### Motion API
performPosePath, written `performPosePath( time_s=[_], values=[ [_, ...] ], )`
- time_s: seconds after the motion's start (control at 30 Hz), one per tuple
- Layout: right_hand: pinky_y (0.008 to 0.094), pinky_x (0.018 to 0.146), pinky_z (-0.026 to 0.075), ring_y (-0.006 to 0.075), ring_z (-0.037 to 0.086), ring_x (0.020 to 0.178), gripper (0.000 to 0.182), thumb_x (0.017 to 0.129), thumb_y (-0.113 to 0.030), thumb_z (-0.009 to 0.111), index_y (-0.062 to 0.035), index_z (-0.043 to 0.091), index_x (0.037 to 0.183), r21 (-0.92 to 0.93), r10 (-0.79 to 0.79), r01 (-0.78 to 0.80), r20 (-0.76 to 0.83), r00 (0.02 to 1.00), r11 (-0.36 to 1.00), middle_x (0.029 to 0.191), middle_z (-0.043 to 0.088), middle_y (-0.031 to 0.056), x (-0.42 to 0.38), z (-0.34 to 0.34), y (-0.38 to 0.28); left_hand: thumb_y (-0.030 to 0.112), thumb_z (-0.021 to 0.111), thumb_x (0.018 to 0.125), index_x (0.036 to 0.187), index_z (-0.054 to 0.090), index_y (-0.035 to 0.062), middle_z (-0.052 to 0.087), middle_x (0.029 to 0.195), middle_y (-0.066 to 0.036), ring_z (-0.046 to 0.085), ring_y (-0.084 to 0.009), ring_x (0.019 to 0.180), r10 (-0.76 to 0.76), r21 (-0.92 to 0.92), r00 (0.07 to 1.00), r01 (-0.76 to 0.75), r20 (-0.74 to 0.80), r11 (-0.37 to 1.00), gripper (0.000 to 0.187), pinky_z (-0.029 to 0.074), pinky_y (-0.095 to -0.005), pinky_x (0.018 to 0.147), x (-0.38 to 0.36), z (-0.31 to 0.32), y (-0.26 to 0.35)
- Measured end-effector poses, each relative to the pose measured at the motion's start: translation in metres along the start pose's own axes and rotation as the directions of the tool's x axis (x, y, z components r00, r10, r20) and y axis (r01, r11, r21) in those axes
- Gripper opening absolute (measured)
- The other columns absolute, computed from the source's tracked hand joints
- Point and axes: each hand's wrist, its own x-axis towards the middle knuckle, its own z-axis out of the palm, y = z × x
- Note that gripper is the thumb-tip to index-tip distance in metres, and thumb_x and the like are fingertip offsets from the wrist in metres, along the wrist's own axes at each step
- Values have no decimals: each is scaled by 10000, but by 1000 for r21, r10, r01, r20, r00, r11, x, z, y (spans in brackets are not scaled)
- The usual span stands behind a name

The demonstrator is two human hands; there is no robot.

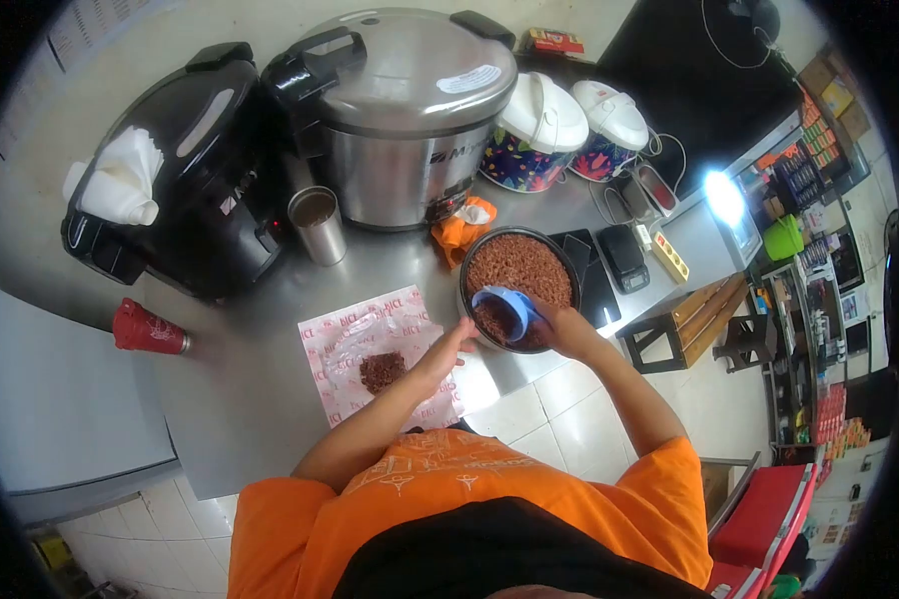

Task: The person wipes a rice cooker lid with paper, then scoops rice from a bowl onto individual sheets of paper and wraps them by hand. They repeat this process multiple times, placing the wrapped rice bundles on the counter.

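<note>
My right hand [566,330] grips a blue plastic scoop [510,308], which is tilted down into a round dark-rimmed pot [466,268]. Reddish-brown grains [521,262], looking like cooked rice, fill much of that pot, and some lie within the scoop. At the pot's near left rim is my left hand [449,353], its fingers stretched out against or just beside the rim; contact is hard to make out. Left of the pot, a printed pink-and-white wrapping paper [326,347] with a clear plastic sheet bears a small heap of the brown grains [382,372].
Behind stand a steel rice cooker [390,165] and a black one [215,225]. A metal cup [318,228], a red tumbler [150,329] and an orange cloth [461,234] share the steel table [232,399]. To the right are a small scale [623,258] and a power strip [670,262].
</note>
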Motion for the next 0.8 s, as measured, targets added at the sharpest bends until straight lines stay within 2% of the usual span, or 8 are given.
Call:
performPosePath(
  time_s=[0.2, 0.3, 0.37, 0.4, 0.47, 0.57, 0.73, 0.8],
  values=[
    [488, 585, 491, 394, 618, 652, 542, 876, -205, 526, -140, 322, 1374, -343, 192, -214, -96, 977, 915, 747, 631, 204, 8, -22, -21, 540, 366, 928, 1385, 326, 45, 494, 1287, -111, 500, -227, 1087, 44, -23, 987, -49, -152, 999, 675, 392, -350, 878, -8, 3, -10],
    [483, 551, 495, 383, 622, 625, 559, 868, -173, 513, -149, 300, 1385, -413, 219, -226, -65, 973, 882, 770, 633, 190, 8, -16, -37, 415, 589, 863, 1414, 259, 59, 531, 1209, -123, 517, -240, 1060, 210, 63, 949, -201, -237, 978, 735, 406, -360, 874, 7, 1, -17],
    [472, 543, 501, 376, 626, 622, 570, 857, -152, 508, -143, 297, 1386, -434, 176, -190, -72, 982, 881, 796, 633, 185, 6, -10, -39, 293, 763, 712, 1442, 176, 82, 552, 1123, -129, 524, -271, 1039, 608, 718, 771, -312, -191, 622, 960, 407, -381, 888, 16, -3, -13],
    [460, 535, 506, 368, 631, 620, 580, 847, -132, 503, -138, 293, 1388, -457, 130, -153, -81, 988, 876, 822, 634, 179, 6, -8, -39, 293, 763, 712, 1442, 176, 82, 552, 1123, -129, 524, -271, 1039, 609, 719, 771, -315, -187, 620, 960, 407, -381, 888, 17, -3, -4],
    [450, 535, 512, 362, 634, 621, 593, 836, -119, 504, -130, 289, 1389, -474, 114, -134, -71, 991, 870, 843, 631, 178, 7, -5, -41, 292, 819, 604, 1459, 121, 111, 556, 1089, -122, 526, -282, 999, 629, 916, 766, -147, -134, 373, 1118, 400, -396, 862, 16, 0, 19],
    [436, 537, 520, 355, 638, 622, 599, 828, -107, 504, -112, 290, 1387, -486, 89, -103, -51, 995, 868, 838, 628, 177, 6, -4, -38, 313, 842, 560, 1447, 171, 91, 569, 1032, -103, 524, -268, 941, 707, 965, 706, -158, -39, 210, 1134, 389, -384, 777, 16, -2, 24],
    [454, 602, 532, 365, 652, 685, 588, 849, -152, 491, -108, 277, 1395, -429, 183, -146, 46, 982, 892, 795, 636, 216, 4, 3, -35, 408, 836, 530, 1464, 140, 145, 545, 1015, -74, 506, -250, 926, 690, 974, 720, -97, -72, 204, 1194, 359, -384, 779, 18, -6, 23],
    [465, 635, 518, 385, 644, 714, 477, 867, -154, 489, -89, 385, 1328, -215, 199, -172, 114, 973, 962, 807, 634, 240, 3, 1, -33, 429, 834, 523, 1464, 144, 149, 540, 1012, -71, 504, -250, 923, 693, 980, 717, -78, -73, 184, 1200, 358, -386, 778, 14, -5, 24]
  ],
)
